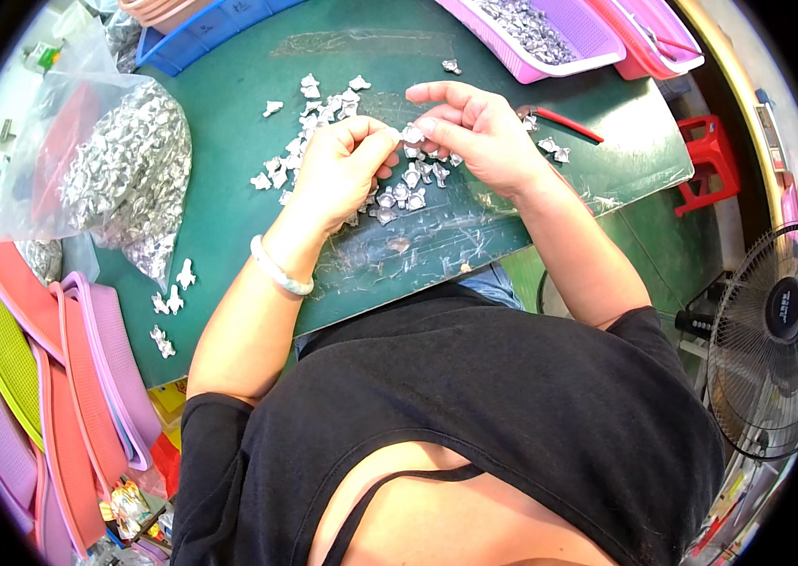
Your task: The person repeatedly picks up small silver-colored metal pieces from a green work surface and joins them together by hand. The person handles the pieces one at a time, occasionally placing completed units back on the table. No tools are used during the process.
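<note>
Over the green table point(248, 57), my two hands meet at one small silvery metal casting point(412, 134). My left hand point(347, 160), with a pale bangle on the wrist, pinches the casting's left side between thumb and fingers. Thumb and fingers of my right hand point(479, 137) close on its right side, the index finger reaching out above it. Loose castings of the same kind point(402, 195) lie scattered under and around both hands. To the right of my right hand lies a tool with a red handle point(569, 124), its other end partly hidden.
A clear plastic bag point(130, 160) full of castings rests at the left. A pink basket point(550, 66) of small metal parts stands at the far right, a blue crate point(172, 52) at the far left. Stacked colored baskets point(78, 377), a red stool point(708, 160) and a fan point(765, 340) flank the table.
</note>
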`<state>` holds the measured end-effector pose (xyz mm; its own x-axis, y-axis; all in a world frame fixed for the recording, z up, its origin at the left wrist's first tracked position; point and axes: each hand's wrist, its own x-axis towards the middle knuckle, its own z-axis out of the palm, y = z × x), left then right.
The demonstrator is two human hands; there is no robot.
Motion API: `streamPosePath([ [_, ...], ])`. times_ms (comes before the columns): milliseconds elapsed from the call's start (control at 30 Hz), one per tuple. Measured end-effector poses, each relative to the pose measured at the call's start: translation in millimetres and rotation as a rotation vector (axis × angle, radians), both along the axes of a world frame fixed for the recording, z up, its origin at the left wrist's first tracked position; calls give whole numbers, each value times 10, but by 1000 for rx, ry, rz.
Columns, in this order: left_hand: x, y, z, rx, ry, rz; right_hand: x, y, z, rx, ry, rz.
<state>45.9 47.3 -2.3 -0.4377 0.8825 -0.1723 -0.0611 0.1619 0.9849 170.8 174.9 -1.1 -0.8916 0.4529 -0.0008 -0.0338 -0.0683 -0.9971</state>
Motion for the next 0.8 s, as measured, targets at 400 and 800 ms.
streamPosePath([
  [400, -37, -37, -6, 22, -143, -3, -6, -7, -29, 30, 16, -2],
  [800, -66, -65, -17, 31, -126, 5, 76, -21, -55, 1001, -29, 66],
])
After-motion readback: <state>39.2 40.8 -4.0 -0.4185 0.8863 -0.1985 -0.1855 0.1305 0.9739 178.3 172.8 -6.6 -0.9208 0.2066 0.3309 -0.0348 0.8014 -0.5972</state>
